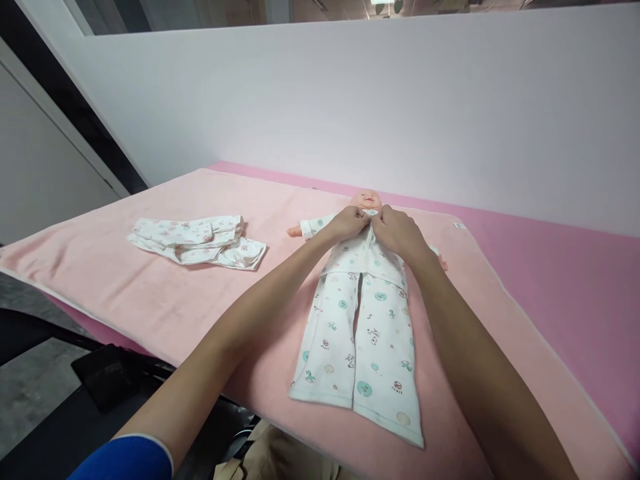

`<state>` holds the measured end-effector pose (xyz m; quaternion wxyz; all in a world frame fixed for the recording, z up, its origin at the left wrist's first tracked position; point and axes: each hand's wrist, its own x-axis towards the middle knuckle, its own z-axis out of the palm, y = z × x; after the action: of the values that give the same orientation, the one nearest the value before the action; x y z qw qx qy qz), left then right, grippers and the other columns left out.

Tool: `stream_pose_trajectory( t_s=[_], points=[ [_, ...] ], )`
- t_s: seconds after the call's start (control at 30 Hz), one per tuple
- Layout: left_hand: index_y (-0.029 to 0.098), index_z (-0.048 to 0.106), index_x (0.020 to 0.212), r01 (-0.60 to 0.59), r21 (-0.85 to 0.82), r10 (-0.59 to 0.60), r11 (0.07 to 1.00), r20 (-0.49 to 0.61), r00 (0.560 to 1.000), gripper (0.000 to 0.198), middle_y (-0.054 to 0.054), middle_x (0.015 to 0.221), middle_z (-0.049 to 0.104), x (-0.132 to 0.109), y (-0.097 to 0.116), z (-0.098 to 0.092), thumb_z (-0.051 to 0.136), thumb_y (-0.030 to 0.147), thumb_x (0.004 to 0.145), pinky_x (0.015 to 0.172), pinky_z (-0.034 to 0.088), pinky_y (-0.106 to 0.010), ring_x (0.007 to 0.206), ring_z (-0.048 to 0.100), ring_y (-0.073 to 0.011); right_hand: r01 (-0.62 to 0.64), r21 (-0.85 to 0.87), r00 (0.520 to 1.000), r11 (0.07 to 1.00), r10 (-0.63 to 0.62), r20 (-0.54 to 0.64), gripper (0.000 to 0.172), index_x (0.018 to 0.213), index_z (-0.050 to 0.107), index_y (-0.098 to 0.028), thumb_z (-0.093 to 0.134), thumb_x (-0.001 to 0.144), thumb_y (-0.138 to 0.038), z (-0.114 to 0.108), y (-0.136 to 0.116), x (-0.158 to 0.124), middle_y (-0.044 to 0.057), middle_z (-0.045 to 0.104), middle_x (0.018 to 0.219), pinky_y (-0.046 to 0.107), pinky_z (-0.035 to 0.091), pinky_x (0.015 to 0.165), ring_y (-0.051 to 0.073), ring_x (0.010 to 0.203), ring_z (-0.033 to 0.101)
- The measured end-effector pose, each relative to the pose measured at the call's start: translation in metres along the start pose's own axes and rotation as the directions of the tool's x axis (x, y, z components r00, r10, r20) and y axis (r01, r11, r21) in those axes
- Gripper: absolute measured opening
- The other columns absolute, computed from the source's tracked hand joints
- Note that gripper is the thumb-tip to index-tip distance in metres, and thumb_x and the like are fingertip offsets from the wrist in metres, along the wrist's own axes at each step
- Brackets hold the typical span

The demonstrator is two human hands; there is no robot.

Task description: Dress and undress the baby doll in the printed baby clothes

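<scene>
A baby doll (369,198) lies on its back, dressed in a white patterned top (353,257) and matching long pants (376,327) that stretch toward me. My left hand (350,222) is closed with its fingers pinched at the top's collar, just below the doll's chin. Opposite it, my right hand (397,230) pinches the other side of the same collar. The fingertips nearly meet at the front opening; whatever small fastening may be between them is hidden. One doll hand (295,231) shows at the left sleeve end, the other beyond my right wrist.
Folded white printed baby clothes (197,241) lie to the left on the pink blanket (210,300). The blanket covers much of a pink table (575,280), which meets a white wall (380,107) at the back. A black chair (100,380) stands at the lower left.
</scene>
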<state>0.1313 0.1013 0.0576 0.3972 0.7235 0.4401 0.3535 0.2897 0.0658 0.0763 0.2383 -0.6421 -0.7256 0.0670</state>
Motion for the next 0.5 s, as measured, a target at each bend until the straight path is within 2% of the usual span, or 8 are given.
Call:
stream_pose_trajectory(
  t_s=[0.1, 0.23, 0.4, 0.5],
  points=[
    [0.022, 0.037, 0.061, -0.012, 0.039, 0.013, 0.999, -0.012, 1.0, 0.038, 0.003, 0.058, 0.041, 0.002, -0.001, 0.003, 0.054, 0.02, 0.095, 0.059, 0.028, -0.03, 0.056, 0.036, -0.0124, -0.053, 0.069, 0.999, 0.996, 0.053, 0.008, 0.036, 0.104, 0.063, -0.022, 0.044, 0.102, -0.053, 0.001, -0.003, 0.001, 0.02, 0.072, 0.105, 0.046, 0.048, 0.089, 0.039, 0.103, 0.063],
    [0.023, 0.041, 0.065, -0.003, 0.085, 0.006, 0.996, -0.038, 0.999, 0.034, 0.003, 0.06, 0.043, 0.0, 0.001, 0.004, 0.055, 0.027, 0.096, 0.06, 0.029, -0.031, 0.058, 0.038, -0.0134, -0.169, 0.189, 0.985, 0.967, 0.164, 0.045, 0.034, 0.095, 0.065, -0.024, 0.041, 0.1, -0.047, -0.002, 0.002, 0.005, 0.018, 0.074, 0.109, 0.046, 0.049, 0.088, 0.037, 0.104, 0.065],
    [0.021, 0.05, 0.075, 0.061, 0.117, -0.05, 0.991, -0.088, 0.995, 0.022, 0.001, 0.07, 0.052, -0.003, 0.009, -0.003, 0.06, 0.029, 0.093, 0.064, 0.034, -0.03, 0.066, 0.047, -0.0154, -0.177, 0.285, 0.984, 0.942, 0.178, 0.021, 0.025, 0.097, 0.067, -0.024, 0.049, 0.095, -0.041, -0.003, 0.02, 0.016, 0.011, 0.076, 0.112, 0.039, 0.049, 0.084, 0.03, 0.1, 0.067],
    [0.02, 0.055, 0.077, 0.119, 0.145, -0.104, 0.982, -0.107, 0.989, 0.021, -0.003, 0.074, 0.06, 0.006, 0.014, -0.008, 0.063, 0.031, 0.092, 0.067, 0.037, -0.03, 0.071, 0.053, -0.0176, -0.208, 0.27, 0.978, 0.94, 0.209, 0.025, 0.022, 0.098, 0.067, -0.024, 0.054, 0.093, -0.041, 0.0, 0.03, 0.032, 0.009, 0.077, 0.11, 0.035, 0.048, 0.079, 0.026, 0.095, 0.067]
  ],
)
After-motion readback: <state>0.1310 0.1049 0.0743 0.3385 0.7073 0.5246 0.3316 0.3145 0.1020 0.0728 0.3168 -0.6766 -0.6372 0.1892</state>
